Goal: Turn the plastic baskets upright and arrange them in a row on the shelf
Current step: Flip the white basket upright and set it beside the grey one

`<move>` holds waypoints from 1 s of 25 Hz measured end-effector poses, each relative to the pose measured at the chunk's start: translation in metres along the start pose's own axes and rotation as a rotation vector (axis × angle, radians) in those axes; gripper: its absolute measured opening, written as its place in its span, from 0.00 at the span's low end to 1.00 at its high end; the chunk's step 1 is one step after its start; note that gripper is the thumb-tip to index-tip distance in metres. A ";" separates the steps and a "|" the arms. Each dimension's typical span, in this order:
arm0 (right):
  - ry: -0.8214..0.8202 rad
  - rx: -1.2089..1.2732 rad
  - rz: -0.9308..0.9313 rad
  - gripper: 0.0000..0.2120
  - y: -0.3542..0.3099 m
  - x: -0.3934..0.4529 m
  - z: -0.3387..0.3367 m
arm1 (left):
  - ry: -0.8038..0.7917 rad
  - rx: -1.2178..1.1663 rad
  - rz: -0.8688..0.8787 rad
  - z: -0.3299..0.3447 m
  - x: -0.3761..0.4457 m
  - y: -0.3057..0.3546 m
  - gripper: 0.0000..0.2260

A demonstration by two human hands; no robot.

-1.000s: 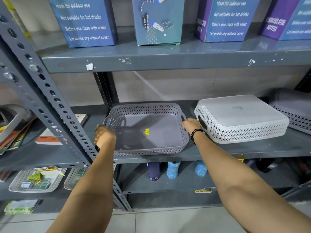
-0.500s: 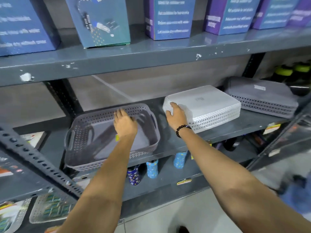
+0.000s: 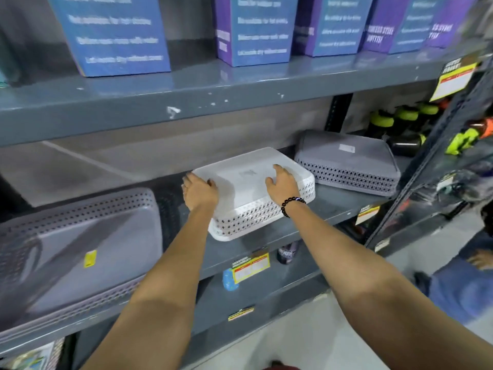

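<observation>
So far one of the three baskets in view looks settled: the grey perforated plastic basket point(image 3: 80, 252) at the left end of the grey metal shelf point(image 3: 333, 206) sits mouth-up, a yellow sticker on its floor. Two are left, by my reckoning. The white perforated plastic basket point(image 3: 256, 193) in the middle lies upside down, its smooth base facing up and its rim on the shelf, turned askew to the shelf edge. Beyond it, just beside its far corner, the second grey perforated plastic basket point(image 3: 346, 164) is inverted too, a pale label on its base. The left hand point(image 3: 200, 193) wraps the white basket's near-left corner, fingers curled over the edge; the right hand point(image 3: 282, 182), with a black bead bracelet point(image 3: 292, 205) at the wrist, lies spread and flat on the base, fingers wide. Neither hand has lifted it yet, so the flip seems about to start. The white basket is shallow, rounded at the corners, with lattice-pierced walls, and looks light and rigid.
</observation>
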State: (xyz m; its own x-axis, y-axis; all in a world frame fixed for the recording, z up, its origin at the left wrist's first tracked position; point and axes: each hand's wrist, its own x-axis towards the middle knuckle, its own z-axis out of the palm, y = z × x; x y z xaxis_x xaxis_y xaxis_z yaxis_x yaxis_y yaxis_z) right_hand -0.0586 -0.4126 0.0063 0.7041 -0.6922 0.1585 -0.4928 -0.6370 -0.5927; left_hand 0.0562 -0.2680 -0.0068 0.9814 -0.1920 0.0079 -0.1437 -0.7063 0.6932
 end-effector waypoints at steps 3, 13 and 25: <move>-0.020 -0.100 0.011 0.20 0.029 0.036 -0.018 | -0.043 -0.040 -0.212 0.019 0.010 0.016 0.32; -0.392 -0.047 0.258 0.31 0.053 0.098 -0.035 | 0.023 -0.135 -0.558 0.033 0.016 0.023 0.31; -0.031 1.333 0.577 0.24 0.022 0.094 -0.045 | 0.480 -0.913 -0.272 -0.054 0.025 -0.003 0.24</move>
State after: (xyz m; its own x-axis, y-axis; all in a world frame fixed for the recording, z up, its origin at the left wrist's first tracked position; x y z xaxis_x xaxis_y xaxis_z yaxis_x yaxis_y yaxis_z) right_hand -0.0265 -0.5066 0.0439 0.5953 -0.7194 -0.3580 0.1138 0.5165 -0.8487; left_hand 0.0881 -0.2338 0.0299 0.9422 0.3243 -0.0835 0.0426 0.1311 0.9905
